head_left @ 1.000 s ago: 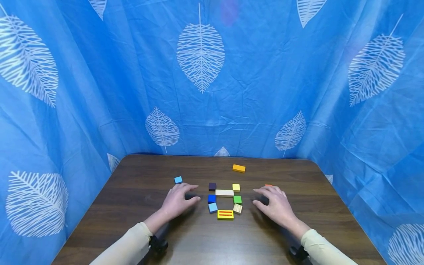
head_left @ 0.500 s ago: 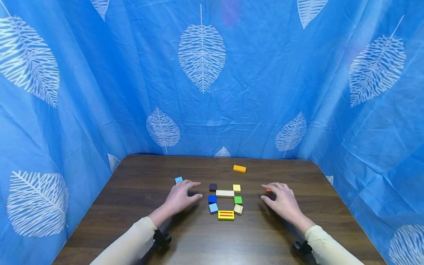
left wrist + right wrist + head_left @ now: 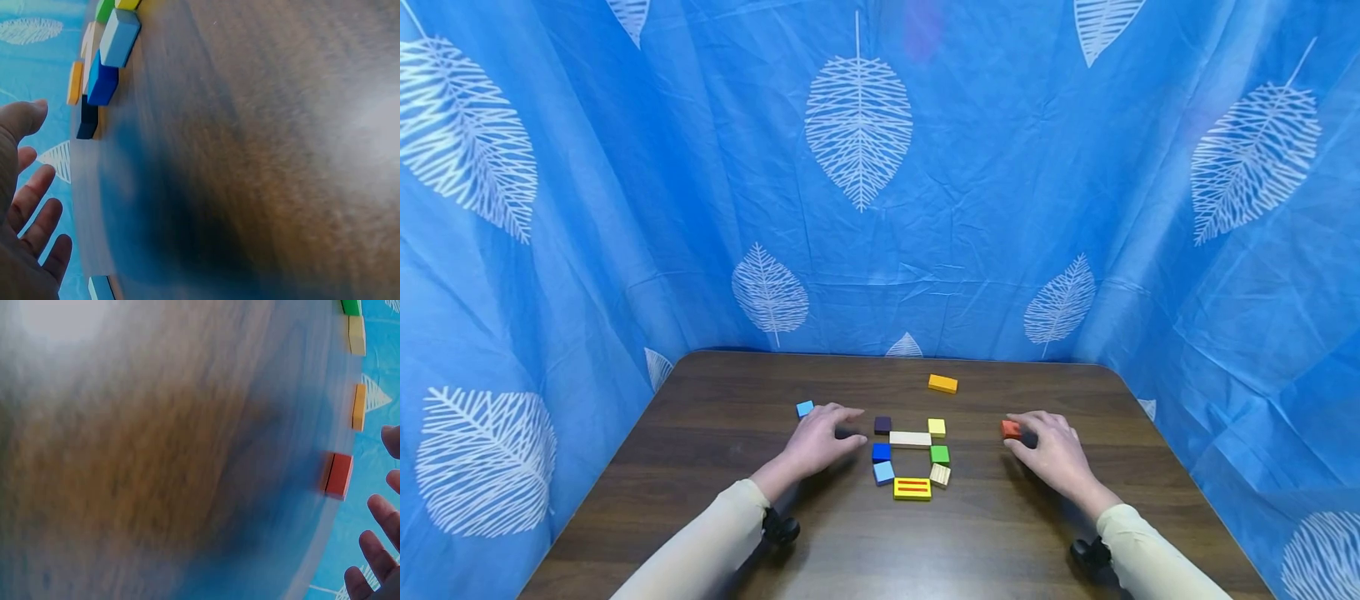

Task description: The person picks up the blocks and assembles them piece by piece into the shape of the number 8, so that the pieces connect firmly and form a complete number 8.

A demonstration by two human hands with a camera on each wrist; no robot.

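My left hand (image 3: 822, 440) hovers over the left part of the table, thumb and fingers apart, holding nothing. It is between a light blue cube (image 3: 805, 409) and the dark block (image 3: 882, 425) of a block arrangement. My right hand (image 3: 1054, 450) is just to the right of a red block (image 3: 1011, 429), thumb and fingers spread. In the right wrist view the red block (image 3: 339, 476) stands apart from the fingers (image 3: 382, 512). The arrangement also has a white bar (image 3: 910, 439), a blue block (image 3: 881, 452), a green block (image 3: 939, 454) and a yellow block with red stripes (image 3: 912, 489).
An orange block (image 3: 943, 383) lies near the back edge of the brown wooden table (image 3: 737, 379). A pale yellow block (image 3: 936, 427), a striped wooden block (image 3: 940, 475) and another light blue block (image 3: 883, 473) belong to the arrangement. A blue leaf-print curtain (image 3: 940, 250) hangs behind.
My right hand has moved right, uncovering the red block that it had mostly hidden. My left hand has shifted slightly right, closer to the dark block. The blocks appear to stay in place.
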